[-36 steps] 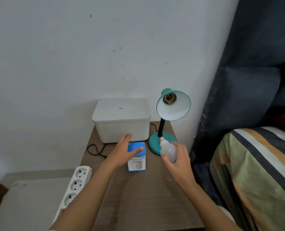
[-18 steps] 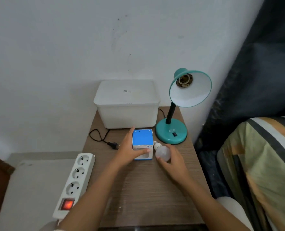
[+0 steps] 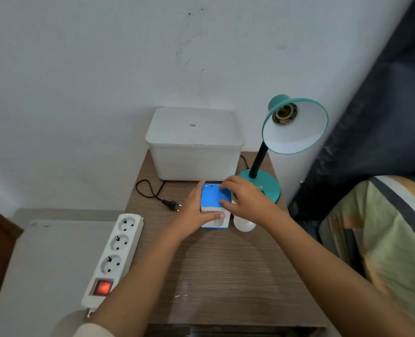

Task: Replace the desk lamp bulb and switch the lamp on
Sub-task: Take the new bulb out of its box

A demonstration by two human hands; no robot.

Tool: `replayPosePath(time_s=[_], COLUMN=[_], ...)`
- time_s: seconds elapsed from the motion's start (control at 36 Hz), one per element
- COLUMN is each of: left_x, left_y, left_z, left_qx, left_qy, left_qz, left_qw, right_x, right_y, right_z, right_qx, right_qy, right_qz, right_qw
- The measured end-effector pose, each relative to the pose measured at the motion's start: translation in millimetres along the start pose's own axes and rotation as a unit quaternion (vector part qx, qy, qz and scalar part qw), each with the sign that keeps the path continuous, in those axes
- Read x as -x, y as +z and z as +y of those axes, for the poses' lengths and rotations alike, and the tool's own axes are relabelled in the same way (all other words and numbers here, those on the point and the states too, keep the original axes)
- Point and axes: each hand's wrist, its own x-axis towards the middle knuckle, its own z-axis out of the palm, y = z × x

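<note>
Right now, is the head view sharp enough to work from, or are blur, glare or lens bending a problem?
Head view: light is soft and even, with no harsh glare; the power strip switch glows orange. The blue bulb box, both hands and the lamp socket read clearly, though the box print is too soft to read. Wide-angle bending leans the dark curtain, and the edges are smeared.

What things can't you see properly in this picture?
- Head view: whether the blue box holds a new bulb; it is shut, with the left hand and right hand on it.
- The print on the box: too small to read.
- The white bulb: its screw end is hidden under the right hand.
- The teal lamp: its base switch is behind the right hand.
- The white tub: lidded, contents unseen.
</note>
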Motion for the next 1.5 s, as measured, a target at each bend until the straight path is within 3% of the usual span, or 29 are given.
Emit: replayPosePath(time_s=[0.39, 0.5, 0.58, 0.69, 0.92, 1.14, 1.33, 1.42, 1.5], left_x=[1, 0, 0, -1, -2, -1, -1, -1, -2], left_y=[-1, -1, -1, 0, -1, -3, -3, -3, -2], left_z=[1, -1, -3, -5, -6, -3, -1, 0, -1], left_qx=[-0.002, 0.018, 0.031, 0.04, 0.049, 0.029, 0.027, 0.031, 0.033], left_qy=[-0.002, 0.003, 0.008, 0.008, 0.019, 0.014, 0.007, 0.006, 0.003], left_qz=[-0.033, -0.026, -0.023, -0.02, -0.025, -0.042, -0.041, -0.041, -0.045], left_qw=[0.999, 1.0, 0.999, 0.999, 0.998, 0.999, 0.999, 0.999, 0.998], right_x=[-19, -14, -7, -12, -47, -51, -19, -9, -9], right_y=[-18, -12, -7, -13, -9, -9, -11, -7, 1], right_z=[-7, -6, -2, -1, -1, 1, 4, 2, 2], right_qx=[0.069, 0.135, 0.114, -0.008, -0.183, -0.195, -0.16, -0.156, -0.124], right_qy=[-0.04, -0.102, -0.128, -0.068, 0.065, 0.084, 0.053, 0.055, 0.041], right_qz=[-0.12, -0.078, -0.03, 0.071, 0.151, 0.172, 0.273, 0.241, 0.11], right_qw=[0.99, 0.983, 0.985, 0.995, 0.969, 0.962, 0.947, 0.956, 0.985])
